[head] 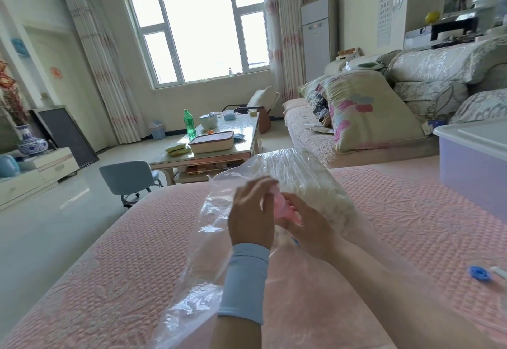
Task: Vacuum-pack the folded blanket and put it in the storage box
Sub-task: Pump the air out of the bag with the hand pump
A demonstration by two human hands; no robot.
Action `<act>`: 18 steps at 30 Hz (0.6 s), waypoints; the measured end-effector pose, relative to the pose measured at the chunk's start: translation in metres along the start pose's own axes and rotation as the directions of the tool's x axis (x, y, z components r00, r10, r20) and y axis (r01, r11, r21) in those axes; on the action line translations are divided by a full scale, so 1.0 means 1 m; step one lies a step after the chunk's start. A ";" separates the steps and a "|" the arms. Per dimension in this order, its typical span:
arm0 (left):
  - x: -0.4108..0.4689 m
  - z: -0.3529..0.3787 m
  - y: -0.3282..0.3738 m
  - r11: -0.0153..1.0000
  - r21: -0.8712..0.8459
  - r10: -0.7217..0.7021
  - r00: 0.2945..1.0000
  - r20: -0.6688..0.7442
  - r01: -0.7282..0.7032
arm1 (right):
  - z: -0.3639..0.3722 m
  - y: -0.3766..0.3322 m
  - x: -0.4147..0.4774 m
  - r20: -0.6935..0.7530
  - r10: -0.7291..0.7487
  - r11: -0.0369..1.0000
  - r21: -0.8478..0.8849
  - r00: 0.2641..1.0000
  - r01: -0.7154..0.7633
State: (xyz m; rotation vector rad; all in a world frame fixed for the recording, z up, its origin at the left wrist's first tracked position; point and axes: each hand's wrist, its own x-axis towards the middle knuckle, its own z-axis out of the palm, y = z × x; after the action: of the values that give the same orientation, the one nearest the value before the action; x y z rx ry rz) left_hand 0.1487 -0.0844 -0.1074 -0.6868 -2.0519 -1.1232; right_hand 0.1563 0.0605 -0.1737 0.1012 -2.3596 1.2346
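So here's what my feed from the head cam gives me right now. Both hands are together over the clear bag (208,225), which lies on the pink cover (123,252) and runs from under the forearms out past the fingertips. The white blanket (310,184) is already inside it, bunched up in the far end, just beyond and a bit right of the right hand (307,225).

The right hand has its fingers and thumb curled round a small pink piece (286,210), holding it right on top of the bag. The left hand (251,214), with a light blue sleeve (245,280) on the forearm, sits just beside it with the back of the hand toward the camera and its fingers up against the same pink piece. Those fingers are smeared with motion blur, so honestly I can't tell if they're gripping it or only touching it.

The box (474,173), pale purple with a white lid on, stands well off to the right of the hands on the same cover. A blue cap (479,273) lies on the cover right of the right forearm, apart from the bag.

Way beyond the hands there's a table (241,134), and a blue chair (126,178) off to their left.
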 end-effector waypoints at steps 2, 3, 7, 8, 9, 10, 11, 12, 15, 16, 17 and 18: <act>-0.008 0.006 -0.002 0.997 -0.018 -0.070 0.986 0.148 0.074 | 0.000 -0.001 -0.001 -0.007 -0.012 1.000 0.009 1.000 0.012; -0.006 0.003 0.000 0.997 -0.007 -0.069 0.985 0.156 0.071 | -0.001 -0.002 -0.002 -0.012 -0.010 1.000 0.009 1.000 0.010; 0.024 -0.025 0.020 0.990 0.002 0.140 0.977 -0.163 -0.141 | -0.004 -0.001 0.000 -0.019 0.011 0.999 0.030 1.000 -0.011; 0.033 -0.032 0.024 0.984 0.005 0.175 0.946 -0.274 -0.180 | -0.004 -0.001 0.000 -0.015 0.014 1.000 0.026 1.000 -0.014; 0.038 -0.037 0.027 0.980 0.017 0.192 0.911 -0.364 -0.200 | -0.004 -0.001 0.000 -0.014 0.013 1.000 0.022 1.000 -0.013; 0.041 -0.039 0.029 0.979 0.032 0.198 0.885 -0.422 -0.203 | -0.003 -0.001 0.000 -0.013 0.009 1.000 0.019 1.000 -0.009; 0.040 -0.038 0.029 0.980 0.035 0.192 0.879 -0.437 -0.197 | -0.003 -0.001 -0.001 -0.010 0.007 1.000 0.018 1.000 -0.007; 0.035 -0.032 0.026 0.983 0.029 0.179 0.895 -0.410 -0.183 | -0.002 -0.001 -0.001 -0.009 0.004 1.000 0.018 1.000 -0.004; 0.011 -0.008 0.010 0.998 -0.026 0.054 0.995 -0.089 -0.056 | -0.002 -0.001 -0.001 -0.015 0.000 1.000 0.018 1.000 0.000; 0.003 -0.002 0.004 0.999 -0.044 0.000 0.999 0.051 0.002 | -0.002 -0.002 -0.001 -0.017 -0.002 1.000 0.018 1.000 0.002; -0.001 0.003 0.000 0.998 -0.045 -0.043 0.986 0.160 0.051 | -0.002 -0.004 -0.002 -0.017 -0.004 1.000 0.021 1.000 0.004; -0.003 0.004 -0.001 0.997 -0.020 -0.067 0.975 0.212 0.073 | -0.002 -0.004 -0.003 -0.016 -0.003 1.000 0.028 1.000 0.004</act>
State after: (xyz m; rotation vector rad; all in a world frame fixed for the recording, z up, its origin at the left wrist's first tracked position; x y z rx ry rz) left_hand 0.1483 -0.0819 -0.1117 -0.7823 -2.2586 -1.1628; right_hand 0.1606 0.0589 -0.1710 0.1041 -2.3279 1.2629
